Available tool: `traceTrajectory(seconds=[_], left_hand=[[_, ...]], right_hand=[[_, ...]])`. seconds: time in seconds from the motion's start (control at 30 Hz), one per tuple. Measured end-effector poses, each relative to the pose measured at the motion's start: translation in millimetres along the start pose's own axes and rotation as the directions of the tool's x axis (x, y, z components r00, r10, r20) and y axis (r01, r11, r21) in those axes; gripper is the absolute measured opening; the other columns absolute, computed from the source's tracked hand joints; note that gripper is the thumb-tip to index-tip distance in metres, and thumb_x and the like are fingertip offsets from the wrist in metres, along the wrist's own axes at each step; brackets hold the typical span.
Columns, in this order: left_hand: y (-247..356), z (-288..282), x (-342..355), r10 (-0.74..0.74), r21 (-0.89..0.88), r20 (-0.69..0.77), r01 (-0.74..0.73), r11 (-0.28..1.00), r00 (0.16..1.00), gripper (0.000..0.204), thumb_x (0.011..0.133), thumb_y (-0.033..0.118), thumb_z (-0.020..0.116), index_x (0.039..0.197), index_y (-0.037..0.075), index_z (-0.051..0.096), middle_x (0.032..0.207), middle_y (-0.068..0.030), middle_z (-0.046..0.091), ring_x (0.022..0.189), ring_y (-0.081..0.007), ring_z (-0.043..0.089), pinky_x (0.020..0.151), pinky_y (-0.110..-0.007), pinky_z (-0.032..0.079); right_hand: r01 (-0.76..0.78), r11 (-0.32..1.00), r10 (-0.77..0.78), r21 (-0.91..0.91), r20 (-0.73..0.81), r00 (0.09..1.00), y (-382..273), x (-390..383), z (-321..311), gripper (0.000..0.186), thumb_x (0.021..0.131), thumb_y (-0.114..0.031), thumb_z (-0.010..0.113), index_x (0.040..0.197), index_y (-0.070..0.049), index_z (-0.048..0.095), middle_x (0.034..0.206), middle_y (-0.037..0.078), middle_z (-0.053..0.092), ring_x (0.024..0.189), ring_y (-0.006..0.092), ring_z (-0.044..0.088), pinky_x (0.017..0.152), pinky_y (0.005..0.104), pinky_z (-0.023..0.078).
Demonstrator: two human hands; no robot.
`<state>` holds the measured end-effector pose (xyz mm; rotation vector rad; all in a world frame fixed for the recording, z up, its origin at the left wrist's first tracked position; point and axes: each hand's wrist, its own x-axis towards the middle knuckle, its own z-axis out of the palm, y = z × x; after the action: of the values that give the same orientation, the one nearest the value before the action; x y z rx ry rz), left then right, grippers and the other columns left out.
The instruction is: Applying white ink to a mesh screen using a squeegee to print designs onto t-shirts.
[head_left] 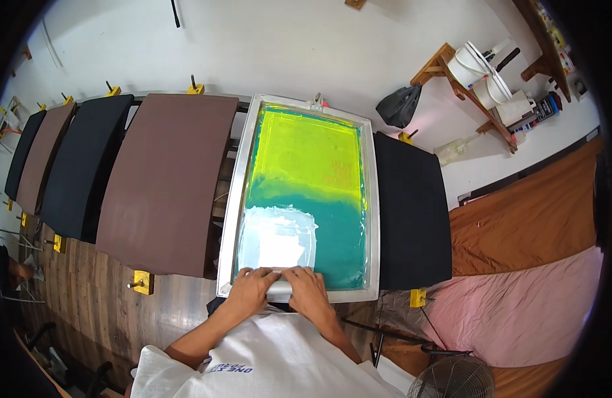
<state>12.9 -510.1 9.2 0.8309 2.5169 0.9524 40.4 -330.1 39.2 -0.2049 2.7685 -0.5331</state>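
Note:
A screen printing frame with a pale metal rim lies in front of me. Its mesh is yellow-green in the far part and teal in the near part. White ink is spread over the near left of the mesh. My left hand and my right hand are side by side at the near edge, fingers curled over a squeegee. Only a short strip of the squeegee shows between them; the rest is hidden under my fingers.
Brown and black boards stand in a row to the left, another black board to the right. Yellow clamps sit at their ends. White buckets stand on a wall shelf. A fan is at the lower right.

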Motion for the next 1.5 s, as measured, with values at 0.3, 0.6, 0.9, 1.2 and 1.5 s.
traceTrajectory(seconds=[0.3,0.6,0.9,1.2,1.5], left_hand=[[-20,-13,71,-0.035,-0.008,-0.189,0.034,0.999,0.981,0.05,0.07,-0.008,0.058,0.116,0.008,0.067,0.112,-0.014,0.068,0.101,-0.032,0.064,0.09,-0.044,0.046],[-23,-15,75,0.012,0.071,-0.092,-0.005,0.997,0.996,0.044,0.067,0.004,0.068,0.111,0.006,0.068,0.106,-0.0143,0.07,0.101,-0.0323,0.065,0.09,-0.046,0.049],[-35,-11,97,0.009,0.102,-0.043,-0.005,0.995,0.999,0.044,0.068,-0.001,0.063,0.112,0.006,0.068,0.095,-0.0176,0.071,0.085,-0.0364,0.069,0.076,-0.044,0.056],[-22,25,22,0.149,0.067,-0.131,-0.142,0.988,0.98,0.063,0.067,-0.002,0.067,0.129,0.001,0.056,0.129,-0.0269,0.056,0.101,-0.0431,0.064,0.088,-0.045,0.054],[-11,-17,45,0.065,-0.005,-0.039,-0.065,0.998,0.997,0.053,0.065,-0.002,0.062,0.118,0.005,0.065,0.106,-0.0227,0.068,0.094,-0.0379,0.067,0.084,-0.044,0.055]], right_hand=[[-0.022,0.996,0.01,-0.09,-0.124,0.992,23,72,-19,0.047,0.071,0.003,0.063,0.115,-0.012,0.064,0.11,0.01,0.064,0.106,0.032,0.059,0.084,0.0479,0.046],[-0.051,0.999,0.047,-0.015,-0.177,0.983,26,66,-3,0.046,0.068,0.002,0.065,0.112,-0.011,0.065,0.111,0.011,0.064,0.108,0.0331,0.059,0.086,0.0476,0.048],[-0.106,0.994,0.106,-0.015,0.006,0.994,33,91,-21,0.046,0.066,0.0,0.064,0.11,-0.012,0.066,0.108,0.014,0.064,0.107,0.0353,0.058,0.09,0.0446,0.05],[-0.01,1.0,0.007,-0.014,-0.191,0.982,20,18,27,0.059,0.06,0.001,0.07,0.118,-0.007,0.06,0.118,0.012,0.059,0.111,0.0341,0.054,0.087,0.0449,0.048],[-0.047,0.997,0.047,-0.068,-0.004,0.999,7,40,-18,0.047,0.069,0.0,0.064,0.115,-0.009,0.064,0.111,0.013,0.063,0.108,0.0334,0.058,0.089,0.0463,0.047]])
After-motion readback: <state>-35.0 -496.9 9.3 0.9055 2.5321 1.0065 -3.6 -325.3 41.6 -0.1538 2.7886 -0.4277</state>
